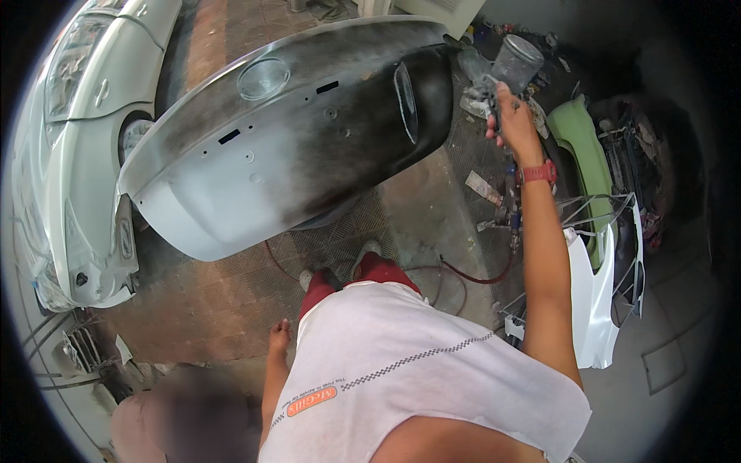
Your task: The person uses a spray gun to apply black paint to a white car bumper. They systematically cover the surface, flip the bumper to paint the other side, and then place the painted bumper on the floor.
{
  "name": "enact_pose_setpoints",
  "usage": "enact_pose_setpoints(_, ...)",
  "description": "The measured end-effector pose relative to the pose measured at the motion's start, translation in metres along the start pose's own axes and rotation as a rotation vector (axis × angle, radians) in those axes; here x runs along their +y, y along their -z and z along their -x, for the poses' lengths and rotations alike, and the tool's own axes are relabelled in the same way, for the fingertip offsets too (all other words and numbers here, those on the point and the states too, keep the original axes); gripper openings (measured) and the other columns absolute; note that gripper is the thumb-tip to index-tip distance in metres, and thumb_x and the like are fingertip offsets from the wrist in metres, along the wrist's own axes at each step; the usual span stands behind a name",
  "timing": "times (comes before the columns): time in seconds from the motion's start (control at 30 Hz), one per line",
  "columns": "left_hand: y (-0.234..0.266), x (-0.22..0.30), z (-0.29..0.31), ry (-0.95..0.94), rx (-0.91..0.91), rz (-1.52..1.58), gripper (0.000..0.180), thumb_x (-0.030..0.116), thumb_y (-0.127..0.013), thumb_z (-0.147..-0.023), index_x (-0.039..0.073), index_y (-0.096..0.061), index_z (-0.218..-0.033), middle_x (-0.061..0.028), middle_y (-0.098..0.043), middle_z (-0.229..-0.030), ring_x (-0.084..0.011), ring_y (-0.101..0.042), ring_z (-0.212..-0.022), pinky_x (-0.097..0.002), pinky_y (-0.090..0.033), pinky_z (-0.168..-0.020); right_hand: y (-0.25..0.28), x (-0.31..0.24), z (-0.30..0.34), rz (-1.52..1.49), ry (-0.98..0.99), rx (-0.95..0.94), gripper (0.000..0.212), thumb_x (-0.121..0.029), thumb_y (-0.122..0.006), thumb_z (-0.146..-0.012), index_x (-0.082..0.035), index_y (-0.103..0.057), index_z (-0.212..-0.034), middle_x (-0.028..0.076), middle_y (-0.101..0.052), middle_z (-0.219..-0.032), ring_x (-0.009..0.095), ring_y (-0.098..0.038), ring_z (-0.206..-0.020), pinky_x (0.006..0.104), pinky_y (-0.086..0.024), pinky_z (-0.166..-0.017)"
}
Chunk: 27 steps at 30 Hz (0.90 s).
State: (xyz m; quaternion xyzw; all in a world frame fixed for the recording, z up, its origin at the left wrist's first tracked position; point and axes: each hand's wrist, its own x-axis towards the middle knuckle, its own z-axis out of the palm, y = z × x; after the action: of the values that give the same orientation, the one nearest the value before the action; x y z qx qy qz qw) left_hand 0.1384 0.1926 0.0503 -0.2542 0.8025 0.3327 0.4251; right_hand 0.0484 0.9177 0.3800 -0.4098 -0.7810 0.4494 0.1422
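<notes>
My right hand (pixel 515 127), with a red watch on its wrist, is closed around a spray gun (pixel 488 94) topped by a grey, see-through paint cup (pixel 517 63). It is held out past the right end of a large curved car trunk lid (pixel 285 147). The lid is pale silver at the lower left and blotched dark toward the right, with small holes, slots and a round sanded-looking patch (pixel 264 79). My left hand (pixel 279 336) hangs low at my side, away from the lid, its fingers curled with nothing visible in them.
A pale car (pixel 116 116) stands along the left. Right of me are a white body panel (pixel 598 301) on a wire stand, a green fender (pixel 583 154) and scattered scrap. A red hose (pixel 478 278) trails across the floor. A blurred brownish shape (pixel 185 420) fills the lower left.
</notes>
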Motion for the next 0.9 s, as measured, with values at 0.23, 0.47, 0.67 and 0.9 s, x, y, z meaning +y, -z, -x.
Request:
enact_pose_setpoints(0.23, -0.011, 0.052, 0.002, -0.008, 0.023, -0.057, 0.061, 0.047, -0.065, -0.106, -0.004, -0.063, -0.139, -0.0088, -0.072, -0.106, -0.0174, -0.063, -0.090, -0.0318, -0.051, -0.080, -0.007, 0.008, 0.037, -0.189, 0.014, -0.249, 0.062, -0.060, -0.048, -0.110, -0.002, -0.069, -0.109, 0.005, -0.065, -0.072, 0.012, -0.065, -0.056, 0.0248, -0.042, -0.042)
enact_pose_setpoints(0.47, -0.016, 0.066, -0.006, -0.022, 0.066, 0.070, 0.066, 0.051, -0.063, -0.107, -0.003, -0.060, -0.145, -0.0105, -0.070, -0.111, -0.0185, -0.061, -0.095, -0.0347, -0.050, -0.086, 0.015, 0.048, 0.006, -0.134, -0.078, 0.003, 0.064, -0.061, -0.047, -0.110, -0.001, -0.067, -0.114, 0.006, -0.067, -0.073, 0.013, -0.067, -0.057, 0.0252, -0.042, -0.041)
enact_pose_setpoints(0.67, -0.011, 0.076, 0.003, -0.029, -0.031, -0.104, 0.067, 0.053, -0.063, -0.106, -0.001, -0.060, -0.146, -0.0126, -0.071, -0.115, -0.0217, -0.064, -0.102, -0.0365, -0.051, -0.092, 0.024, 0.062, 0.020, -0.019, -0.053, 0.053, 0.064, -0.060, -0.048, -0.109, 0.000, -0.067, -0.121, 0.006, -0.068, -0.073, 0.014, -0.068, -0.057, 0.0247, -0.044, -0.044)
enact_pose_setpoints(0.9, -0.021, 0.098, 0.029, 0.041, -0.010, -0.094, 0.070, 0.051, -0.062, -0.107, -0.003, -0.055, -0.151, -0.0126, -0.069, -0.121, -0.0226, -0.063, -0.106, -0.0371, -0.050, -0.094, 0.010, 0.074, 0.070, -0.211, -0.019, -0.200, 0.061, -0.058, -0.047, -0.111, -0.001, -0.067, -0.115, 0.005, -0.067, -0.078, 0.013, -0.067, -0.063, 0.0253, -0.044, -0.045)
